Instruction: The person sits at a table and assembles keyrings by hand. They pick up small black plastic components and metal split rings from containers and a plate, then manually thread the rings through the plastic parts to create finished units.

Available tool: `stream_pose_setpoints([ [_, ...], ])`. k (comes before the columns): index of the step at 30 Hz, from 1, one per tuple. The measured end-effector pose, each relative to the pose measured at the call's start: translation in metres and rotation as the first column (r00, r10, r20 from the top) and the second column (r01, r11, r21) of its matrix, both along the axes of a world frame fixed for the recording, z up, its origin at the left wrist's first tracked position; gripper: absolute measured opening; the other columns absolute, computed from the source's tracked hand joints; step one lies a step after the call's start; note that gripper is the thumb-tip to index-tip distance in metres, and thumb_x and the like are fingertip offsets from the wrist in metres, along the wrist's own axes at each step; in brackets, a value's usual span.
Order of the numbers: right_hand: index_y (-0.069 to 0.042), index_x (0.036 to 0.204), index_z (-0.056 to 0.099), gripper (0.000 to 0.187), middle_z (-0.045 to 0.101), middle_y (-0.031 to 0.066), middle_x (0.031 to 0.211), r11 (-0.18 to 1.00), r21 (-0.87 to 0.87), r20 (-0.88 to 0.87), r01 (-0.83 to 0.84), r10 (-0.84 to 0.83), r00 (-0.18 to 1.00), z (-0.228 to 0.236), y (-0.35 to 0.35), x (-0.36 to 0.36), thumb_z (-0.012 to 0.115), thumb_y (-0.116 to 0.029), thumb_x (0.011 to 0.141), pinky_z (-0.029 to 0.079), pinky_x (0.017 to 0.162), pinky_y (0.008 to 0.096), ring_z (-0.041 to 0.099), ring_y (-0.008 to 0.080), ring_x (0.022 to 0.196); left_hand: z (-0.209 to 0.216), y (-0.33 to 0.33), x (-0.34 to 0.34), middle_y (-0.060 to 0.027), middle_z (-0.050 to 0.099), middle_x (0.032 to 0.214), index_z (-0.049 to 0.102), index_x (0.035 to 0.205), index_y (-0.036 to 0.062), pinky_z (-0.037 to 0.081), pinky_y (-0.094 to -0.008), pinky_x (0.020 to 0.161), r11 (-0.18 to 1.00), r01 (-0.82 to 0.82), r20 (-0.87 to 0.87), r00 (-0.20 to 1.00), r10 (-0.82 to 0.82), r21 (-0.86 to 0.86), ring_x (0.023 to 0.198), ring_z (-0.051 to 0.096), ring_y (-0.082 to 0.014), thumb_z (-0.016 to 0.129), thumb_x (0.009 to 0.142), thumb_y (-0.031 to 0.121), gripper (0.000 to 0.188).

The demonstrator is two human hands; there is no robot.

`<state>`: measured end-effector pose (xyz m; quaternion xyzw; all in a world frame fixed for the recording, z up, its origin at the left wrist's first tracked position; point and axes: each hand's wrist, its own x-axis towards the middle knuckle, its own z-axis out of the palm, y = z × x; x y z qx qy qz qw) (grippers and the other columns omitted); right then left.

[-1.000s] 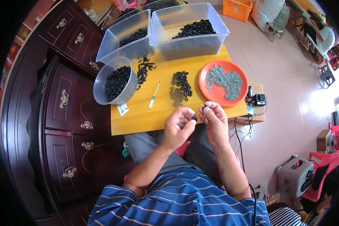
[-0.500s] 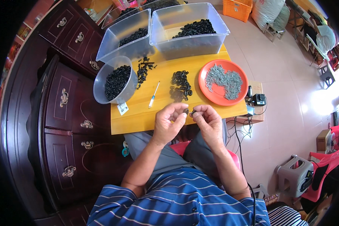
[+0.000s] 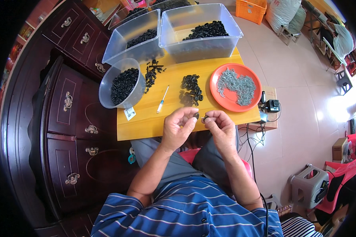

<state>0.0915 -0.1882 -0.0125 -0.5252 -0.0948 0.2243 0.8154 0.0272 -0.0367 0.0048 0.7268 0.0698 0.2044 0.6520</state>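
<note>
Above the table's near edge, my left hand (image 3: 176,127) pinches a small black plastic piece (image 3: 196,115) between thumb and fingertips. Facing it, a short gap away, my right hand (image 3: 220,128) is closed on another small black piece (image 3: 205,117), from which a thin silvery tip points toward the left hand. The fingers hide most of both pieces. A loose pile of black ring-like pieces (image 3: 191,85) lies just beyond my hands. To its right, an orange-red plate (image 3: 214,87) holds many small silvery metal parts (image 3: 241,87), perhaps screws.
On the yellow table (image 3: 146,128) lie a small screwdriver (image 3: 161,104) and scattered black parts (image 3: 151,75). A round clear tub (image 3: 104,90) and two clear bins (image 3: 201,49) of black pieces stand left and behind. Dark drawers (image 3: 63,154) flank the left; cables (image 3: 249,144) hang at right.
My hands stay nearly in place, still pinching the black pieces. The silvery tip at the right hand shows more plainly now. The whole view has shifted slightly.
</note>
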Motion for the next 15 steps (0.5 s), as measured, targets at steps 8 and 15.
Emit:
stream_pose_setpoints([
  [8,0.001,0.11,0.064,0.014,0.069,0.0019,0.095,1.0,-0.025,0.023,0.003,-0.002,1.0,-0.001,0.001,0.0,0.063,-0.003,0.096,0.05,0.073,0.0201,0.064,0.0063,0.084,0.001,-0.004,0.003,-0.0006,0.065,0.088,0.068,0.112,-0.0006,0.05,-0.0198,0.063,0.997,0.043,-0.014,0.999,-0.043,0.061,0.07,0.059,-0.0028,0.065,0.089,-0.005,0.024],
  [15,0.001,0.111,0.067,0.016,0.071,0.0023,0.095,0.996,-0.064,-0.057,-0.067,0.063,0.996,0.004,-0.002,0.001,0.066,-0.005,0.096,0.052,0.075,0.0221,0.064,0.0068,0.083,0.012,0.001,0.006,-0.0011,0.062,0.096,0.069,0.114,-0.002,0.046,-0.0196,0.066,0.978,0.127,-0.051,0.991,-0.12,0.167,0.075,0.055,-0.0044,0.063,0.091,-0.003,0.024],
])
